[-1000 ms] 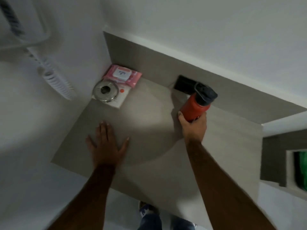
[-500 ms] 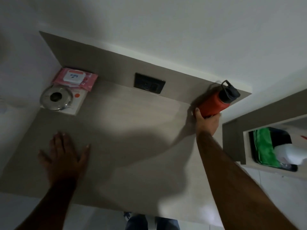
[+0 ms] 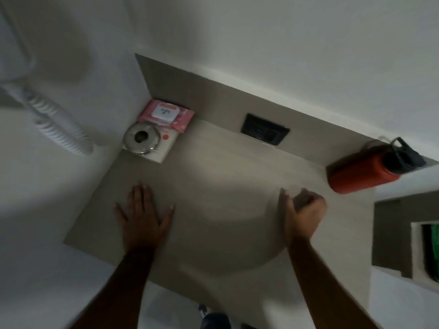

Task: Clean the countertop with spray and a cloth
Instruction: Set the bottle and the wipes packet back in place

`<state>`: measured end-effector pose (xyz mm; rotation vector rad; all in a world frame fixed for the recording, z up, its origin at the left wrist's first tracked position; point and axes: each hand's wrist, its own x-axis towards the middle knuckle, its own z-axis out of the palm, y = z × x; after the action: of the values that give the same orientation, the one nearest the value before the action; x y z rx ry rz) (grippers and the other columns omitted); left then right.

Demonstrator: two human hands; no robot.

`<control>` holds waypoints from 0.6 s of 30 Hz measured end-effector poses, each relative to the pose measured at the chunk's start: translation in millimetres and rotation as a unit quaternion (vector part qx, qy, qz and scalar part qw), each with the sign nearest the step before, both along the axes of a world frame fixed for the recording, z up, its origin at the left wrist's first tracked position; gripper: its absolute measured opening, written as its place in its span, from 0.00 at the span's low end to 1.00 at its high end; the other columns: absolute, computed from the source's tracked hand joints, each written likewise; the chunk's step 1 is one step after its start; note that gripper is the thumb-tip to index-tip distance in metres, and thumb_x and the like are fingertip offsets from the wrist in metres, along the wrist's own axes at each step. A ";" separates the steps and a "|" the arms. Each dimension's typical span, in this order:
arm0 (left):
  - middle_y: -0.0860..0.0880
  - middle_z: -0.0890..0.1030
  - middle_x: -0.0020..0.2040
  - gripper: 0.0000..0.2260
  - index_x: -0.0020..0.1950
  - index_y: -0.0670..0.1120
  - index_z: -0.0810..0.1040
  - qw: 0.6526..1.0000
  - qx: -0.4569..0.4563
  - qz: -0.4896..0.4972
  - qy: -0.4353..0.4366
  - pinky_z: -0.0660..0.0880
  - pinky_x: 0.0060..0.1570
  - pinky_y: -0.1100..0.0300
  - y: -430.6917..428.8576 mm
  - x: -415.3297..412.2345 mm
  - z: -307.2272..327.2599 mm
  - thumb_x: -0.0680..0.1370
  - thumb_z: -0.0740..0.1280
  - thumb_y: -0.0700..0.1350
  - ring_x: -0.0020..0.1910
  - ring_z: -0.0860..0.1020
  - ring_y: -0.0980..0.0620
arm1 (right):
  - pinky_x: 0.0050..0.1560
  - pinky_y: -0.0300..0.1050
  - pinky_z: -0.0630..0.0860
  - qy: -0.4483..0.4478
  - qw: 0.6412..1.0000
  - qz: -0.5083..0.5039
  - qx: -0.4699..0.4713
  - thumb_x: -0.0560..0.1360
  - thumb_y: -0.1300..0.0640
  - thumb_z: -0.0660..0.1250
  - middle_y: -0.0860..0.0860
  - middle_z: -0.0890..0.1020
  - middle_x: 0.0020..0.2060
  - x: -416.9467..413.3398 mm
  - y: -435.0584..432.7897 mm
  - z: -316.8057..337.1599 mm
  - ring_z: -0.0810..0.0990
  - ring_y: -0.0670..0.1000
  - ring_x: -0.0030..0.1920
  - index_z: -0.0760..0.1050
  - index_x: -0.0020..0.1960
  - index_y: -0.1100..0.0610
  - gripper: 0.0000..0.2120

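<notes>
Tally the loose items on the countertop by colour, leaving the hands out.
Pink: 1, wipes pack
Silver: 1, round metal dish
White: 1, flat box under the dish
Red: 1, bottle
Total: 4

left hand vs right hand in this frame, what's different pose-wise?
Pose: left hand flat, palm down, fingers spread; right hand fingers curled in, thumb out.
Contact: left hand rests on the countertop; whether the right hand touches it is unclear.
Place: left hand sits on the left side; right hand is nearer the red water bottle, apart from it.
Shared: both hold nothing.
</notes>
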<state>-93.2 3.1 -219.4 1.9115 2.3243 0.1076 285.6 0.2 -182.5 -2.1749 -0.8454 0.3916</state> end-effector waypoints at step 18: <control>0.45 0.57 0.83 0.39 0.81 0.45 0.57 1.000 -0.003 0.003 -0.009 0.48 0.77 0.33 -0.8 1.6 4.9 0.78 0.54 0.69 0.82 0.55 0.46 | 0.83 0.51 0.49 -0.279 0.759 0.585 -0.066 0.83 0.53 0.62 0.53 0.56 0.84 -246.0 248.9 31.5 0.54 0.55 0.84 0.55 0.84 0.57 0.32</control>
<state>-91.6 2.3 -214.5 1.8920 2.3165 0.1167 39.6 249.2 -151.0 -1.5840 -2.5727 0.3701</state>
